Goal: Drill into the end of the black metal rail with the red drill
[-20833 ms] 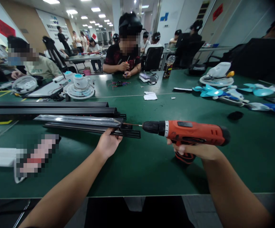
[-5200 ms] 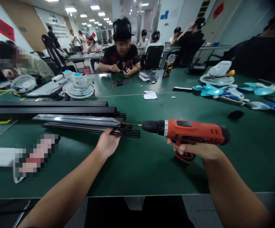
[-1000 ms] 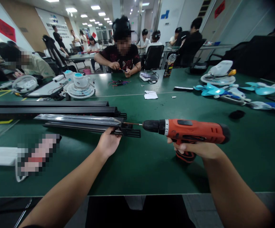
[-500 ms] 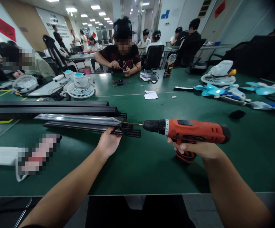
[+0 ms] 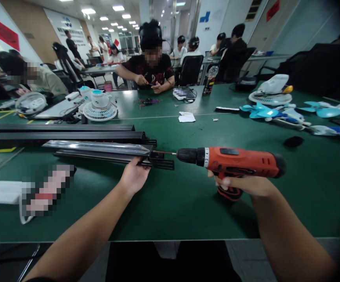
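So the orange drill is held out over the green surface, lying sideways. Its long axis runs left to right across the view, about level with the surface, and the nose points to the person's left. The handle hangs down under the body, and the right hand has its grip closed around that handle from below. I can't tell whether the foot of the handle touches the surface. The thin bit sticks straight out of the drill's nose along the same line, and its tip meets the black end piece of a long shiny rail. That rail lies left of the drill and carries the drill's line on leftward, so the two are nearly end to end. The left hand is just left of the drill's nose, its grip clamped on the near edge of the rail close to that end. Past the rail, farther from the drill's nose, two long black rails lie roughly parallel to it. Behind the drill there's a scrap of white paper, and well behind and to its left a small white fan. Off the drill's back end sits a small black pad, with blue fan blades farther back. Other people sit at the far side of the surface.
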Demonstrator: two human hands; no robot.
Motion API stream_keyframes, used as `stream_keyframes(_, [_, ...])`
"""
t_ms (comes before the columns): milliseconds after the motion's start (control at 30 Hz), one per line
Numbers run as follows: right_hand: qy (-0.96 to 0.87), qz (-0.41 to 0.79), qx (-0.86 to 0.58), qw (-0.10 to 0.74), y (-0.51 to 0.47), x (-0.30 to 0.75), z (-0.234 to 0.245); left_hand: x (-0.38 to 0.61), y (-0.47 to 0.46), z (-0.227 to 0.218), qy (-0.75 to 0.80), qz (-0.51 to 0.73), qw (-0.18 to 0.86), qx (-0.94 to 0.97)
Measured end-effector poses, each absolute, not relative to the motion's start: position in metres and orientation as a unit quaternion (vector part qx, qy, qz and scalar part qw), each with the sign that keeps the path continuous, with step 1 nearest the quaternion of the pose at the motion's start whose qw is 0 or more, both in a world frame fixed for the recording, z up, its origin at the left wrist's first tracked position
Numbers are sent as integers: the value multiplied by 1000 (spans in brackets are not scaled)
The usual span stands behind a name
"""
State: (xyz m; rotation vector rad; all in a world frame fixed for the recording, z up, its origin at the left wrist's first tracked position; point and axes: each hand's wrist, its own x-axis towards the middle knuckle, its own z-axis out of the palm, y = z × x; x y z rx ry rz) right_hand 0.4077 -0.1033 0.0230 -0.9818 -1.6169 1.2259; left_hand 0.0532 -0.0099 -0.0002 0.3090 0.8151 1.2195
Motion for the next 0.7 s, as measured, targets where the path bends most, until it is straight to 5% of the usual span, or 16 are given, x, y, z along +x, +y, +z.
stream_keyframes(700, [-670,490,-375,412,-101,405,28,53,-10,0,369,555,732,142])
